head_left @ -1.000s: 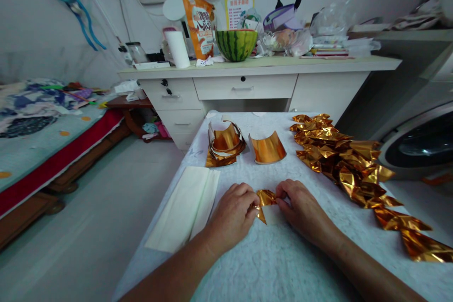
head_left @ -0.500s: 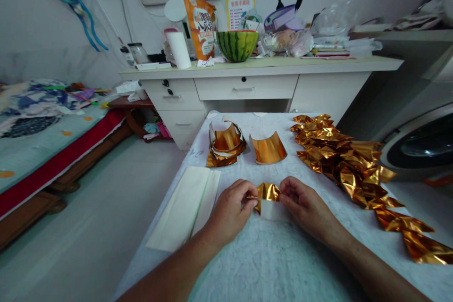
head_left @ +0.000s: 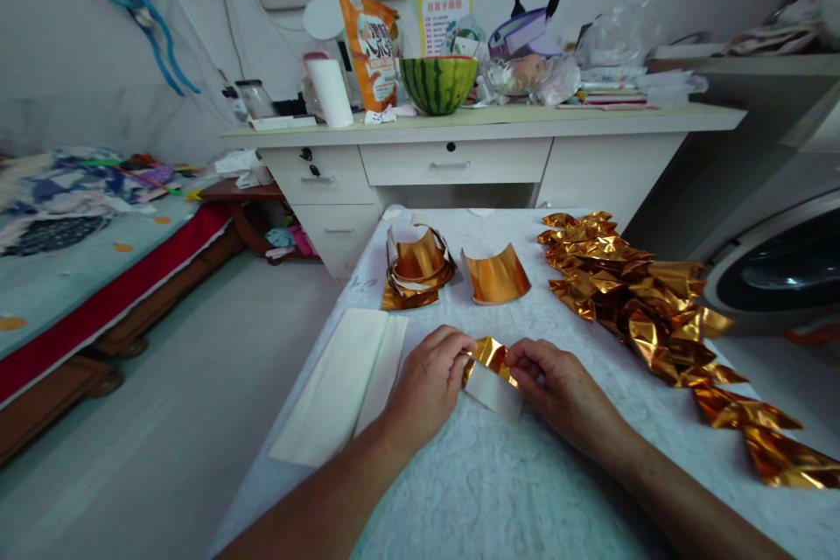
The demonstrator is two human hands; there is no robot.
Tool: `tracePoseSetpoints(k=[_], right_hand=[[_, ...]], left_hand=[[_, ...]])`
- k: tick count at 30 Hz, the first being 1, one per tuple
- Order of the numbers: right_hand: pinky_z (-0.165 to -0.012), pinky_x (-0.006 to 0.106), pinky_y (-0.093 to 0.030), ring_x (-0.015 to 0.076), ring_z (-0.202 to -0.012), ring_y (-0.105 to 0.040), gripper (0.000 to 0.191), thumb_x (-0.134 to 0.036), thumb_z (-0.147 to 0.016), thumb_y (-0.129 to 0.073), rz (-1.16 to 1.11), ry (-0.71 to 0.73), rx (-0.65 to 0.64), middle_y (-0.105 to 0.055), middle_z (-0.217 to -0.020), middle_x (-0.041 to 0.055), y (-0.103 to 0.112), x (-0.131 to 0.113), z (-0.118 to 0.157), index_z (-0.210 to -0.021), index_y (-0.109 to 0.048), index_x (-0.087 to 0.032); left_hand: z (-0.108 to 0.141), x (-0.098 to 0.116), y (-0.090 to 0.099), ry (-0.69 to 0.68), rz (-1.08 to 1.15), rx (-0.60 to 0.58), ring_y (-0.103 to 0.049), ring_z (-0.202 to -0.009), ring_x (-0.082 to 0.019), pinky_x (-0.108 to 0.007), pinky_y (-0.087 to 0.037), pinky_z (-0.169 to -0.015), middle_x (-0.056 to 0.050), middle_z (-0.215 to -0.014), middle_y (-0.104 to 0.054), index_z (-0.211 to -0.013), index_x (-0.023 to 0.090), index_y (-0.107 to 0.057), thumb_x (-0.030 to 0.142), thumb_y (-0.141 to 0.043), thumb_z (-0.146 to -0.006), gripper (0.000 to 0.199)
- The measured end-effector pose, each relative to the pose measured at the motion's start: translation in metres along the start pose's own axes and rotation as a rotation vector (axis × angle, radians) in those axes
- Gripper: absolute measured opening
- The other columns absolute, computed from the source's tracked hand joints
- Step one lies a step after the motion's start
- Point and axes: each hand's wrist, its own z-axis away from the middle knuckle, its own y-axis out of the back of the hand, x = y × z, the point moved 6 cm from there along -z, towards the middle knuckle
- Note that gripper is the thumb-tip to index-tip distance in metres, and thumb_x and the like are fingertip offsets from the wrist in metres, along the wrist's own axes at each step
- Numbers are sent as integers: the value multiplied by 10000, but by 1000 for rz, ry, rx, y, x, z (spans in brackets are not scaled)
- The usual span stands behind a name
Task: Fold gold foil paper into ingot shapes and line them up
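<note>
The two hands meet low in the middle of the view, and between them is a small gold foil piece (head_left: 486, 353), shiny like a mirror and creased into sharp facets. The left hand (head_left: 425, 385) has its fingers bent and pinches the foil at its left end; the right hand (head_left: 565, 389) pinches the opposite end between thumb and fingers. Along the near side of the foil shows a white band (head_left: 493, 392), flat, matt and with straight edges; whether it is the back of the same sheet, I cannot tell. If this foil is the centre of a clock, a single gold sheet (head_left: 497, 276) stands at twelve, smooth and curved like a piece of tube. At eleven, a curled stack (head_left: 420, 261) of similar sheets, gold inside with pale edges, opens upward. At nine, near the left hand, lie pale paper strips (head_left: 341, 389), long, flat and dull. At two, a pile of folded foil shapes (head_left: 636, 297), pointed and wrinkled, runs down toward three. All rests on a bench (head_left: 452, 490) under a pale cloth of soft, slightly quilted texture. Further toward twelve, a cut watermelon (head_left: 438, 87), round and striped in green, sits on a white cabinet (head_left: 452, 133) with drawers.
</note>
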Motion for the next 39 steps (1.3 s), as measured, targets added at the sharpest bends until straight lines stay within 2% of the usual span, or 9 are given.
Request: tracePoseSetpoints(k=[8, 14, 19, 23, 28, 33, 39], right_hand=[[-683, 286, -449, 171, -751, -598, 153, -136, -858, -503, 33, 49, -9, -648, -809, 4, 0, -7, -1, -868, -627, -226], [-739, 332, -439, 195, -787, -586, 169, -98, -836, -523, 167, 79, -46, -648, -808, 24, -4, -9, -2, -861, -653, -204], [-763, 345, -430, 197, -828, -568, 177, -83, -849, -522, 190, 120, -84, -625, -836, 37, -7, -10, -1, -814, -651, -199], [-773, 337, -432, 198, -865, -555, 186, -69, -843, -534, 165, 136, -114, -615, -865, 38, -7, -9, -1, -812, -653, -208], [-806, 344, -433, 202, -913, -536, 203, -38, -792, -548, 157, 173, -181, -600, -926, 41, -4, -17, 3, -867, -632, -207], [-843, 383, -424, 222, -944, -513, 319, -25, -705, -565, 203, 197, -249, -577, -992, 58, -5, -21, 8, -969, -605, -200], [-840, 394, -415, 228, -930, -512, 303, -47, -721, -563, 291, 235, -256, -574, -980, 63, -10, -20, 10, -974, -621, -203]], left_hand=[[-5, 0, -2, -57, -49, 12, -584, -987, -168, -291, -478, -882, -50, -1029, -606, -999, 187, -607, 7, -433, -871, 281], [-3, -10, -15, -61, -221, -104, -552, -1003, -185, -325, -482, -898, -30, -1043, -595, -1055, 215, -621, -36, -455, -838, 371], [-3, -9, -13, -72, -329, -68, -516, -1051, -213, -370, -463, -942, -44, -1125, -585, -1053, 211, -643, 12, -524, -855, 305], [-3, -7, -16, -112, -311, -124, -542, -977, -196, -336, -481, -885, -23, -1018, -631, -1051, 209, -645, 26, -523, -878, 280], [-2, -9, -20, -149, -304, -162, -561, -984, -187, -321, -482, -884, -25, -1048, -659, -1073, 195, -638, 45, -498, -909, 262], [0, -7, -21, -156, -282, -190, -565, -988, -184, -320, -484, -888, -27, -1052, -656, -1082, 198, -638, 37, -488, -903, 284], [0, -1, -15, -120, -214, -206, -550, -1001, -181, -316, -468, -907, -31, -1049, -618, -919, 191, -641, 42, -524, -860, 198]])
